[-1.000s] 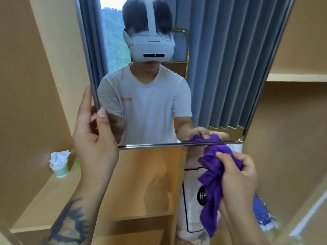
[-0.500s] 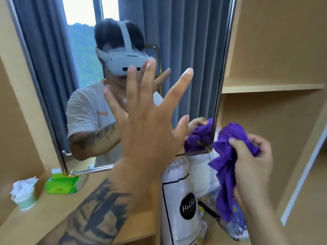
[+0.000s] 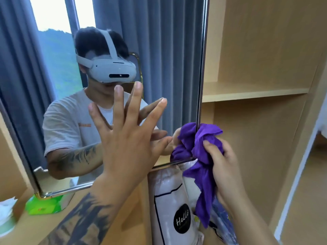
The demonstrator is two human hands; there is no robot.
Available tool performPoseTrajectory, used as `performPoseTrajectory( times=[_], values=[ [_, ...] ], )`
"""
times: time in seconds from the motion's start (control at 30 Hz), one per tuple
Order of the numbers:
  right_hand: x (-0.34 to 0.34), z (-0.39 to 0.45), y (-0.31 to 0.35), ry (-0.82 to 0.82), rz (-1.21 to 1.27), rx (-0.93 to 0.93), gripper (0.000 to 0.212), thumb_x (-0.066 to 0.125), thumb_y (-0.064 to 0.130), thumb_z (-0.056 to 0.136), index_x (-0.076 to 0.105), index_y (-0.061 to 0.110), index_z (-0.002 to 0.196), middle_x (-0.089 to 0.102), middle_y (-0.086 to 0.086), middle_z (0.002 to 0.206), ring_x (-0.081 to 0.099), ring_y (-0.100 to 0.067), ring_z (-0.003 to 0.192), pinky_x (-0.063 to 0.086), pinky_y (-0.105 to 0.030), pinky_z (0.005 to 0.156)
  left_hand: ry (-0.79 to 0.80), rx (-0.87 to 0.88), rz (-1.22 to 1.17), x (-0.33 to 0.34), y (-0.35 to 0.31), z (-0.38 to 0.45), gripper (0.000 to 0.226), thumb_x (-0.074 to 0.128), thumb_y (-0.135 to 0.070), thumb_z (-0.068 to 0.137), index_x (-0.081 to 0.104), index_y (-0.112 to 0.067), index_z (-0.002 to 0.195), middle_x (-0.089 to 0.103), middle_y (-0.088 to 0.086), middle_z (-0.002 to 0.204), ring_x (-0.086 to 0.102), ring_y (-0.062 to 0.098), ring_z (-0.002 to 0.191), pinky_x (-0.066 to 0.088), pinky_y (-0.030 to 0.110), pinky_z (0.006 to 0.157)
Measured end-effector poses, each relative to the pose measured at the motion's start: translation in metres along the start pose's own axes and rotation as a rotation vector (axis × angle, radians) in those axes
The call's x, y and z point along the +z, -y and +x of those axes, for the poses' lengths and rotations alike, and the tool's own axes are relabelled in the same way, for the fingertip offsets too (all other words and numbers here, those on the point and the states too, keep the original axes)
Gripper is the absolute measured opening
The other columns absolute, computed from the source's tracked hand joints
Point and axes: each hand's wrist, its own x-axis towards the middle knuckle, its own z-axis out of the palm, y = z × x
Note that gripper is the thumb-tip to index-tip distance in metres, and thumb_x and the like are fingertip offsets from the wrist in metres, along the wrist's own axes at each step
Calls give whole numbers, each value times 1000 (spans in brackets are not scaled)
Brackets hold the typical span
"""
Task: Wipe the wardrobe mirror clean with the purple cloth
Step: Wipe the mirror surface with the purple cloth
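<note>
The view has swung right and the left hand, which a second ago was gripping the mirror's left edge, is now off the frame and held flat before the glass, fingers straight and fanned apart, much as it was half a second ago but a little lower; whether the palm actually touches the glass cannot be told. The right hand has carried the purple cloth from below the bottom edge up to the mirror's corner at about five o'clock of the glass, its fingers curled tight round the bunched fabric. That suggests the bracing and the approach are done and the first wiping stroke is about to begin from that lower corner. The cloth looks soft and crumpled, gathered in a wad at the top that meets the mirror's right edge, with a loose tail hanging toward six o'clock over a white bag marked "Hello". The wardrobe mirror stands upright in a thin metal frame against pale wood shelving, and a green packet lies at its seven o'clock corner.
</note>
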Motion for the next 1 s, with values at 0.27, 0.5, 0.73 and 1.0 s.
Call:
performPoseTrajectory(
  times=[0.27, 0.5, 0.73, 1.0],
  values=[
    [10, 10, 19, 20, -110, -169, 28, 70, 16, 97, 69, 37, 115, 79, 3, 108, 75, -19, 100, 59, -44, 91, -59, 57, 66, 17, 14, 1, 96, 62, -81, 83, 24, -45, 163, 8, 10, 176, 4, 41, 161, -7, 76, 116],
    [-9, -12, 3, 56, -143, 33, 26, 61, 8, 101, 79, 27, 97, 77, -10, 93, 65, -17, 78, 52, -29, 68, -117, 90, 105, 25, 17, 2, 94, 39, -91, 85, 17, -46, 164, 11, 11, 174, 11, 44, 159, -4, 77, 116],
    [7, -3, 39, 90, -89, -131, 21, 65, 4, 99, 77, 22, 99, 80, -2, 89, 73, -9, 77, 57, -20, 67, -108, 105, 40, 24, 22, 4, 88, 27, -89, 85, 22, -46, 162, 16, 12, 174, 10, 42, 159, -13, 72, 118],
    [0, -16, 12, 20, -165, -39, 30, 63, 2, 97, 79, 26, 93, 74, -4, 86, 64, -18, 81, 52, -33, 74, -131, 108, 12, 26, 20, 4, 85, 26, -89, 88, 31, -46, 161, 17, 11, 173, 13, 42, 159, -4, 76, 118]
  ],
)
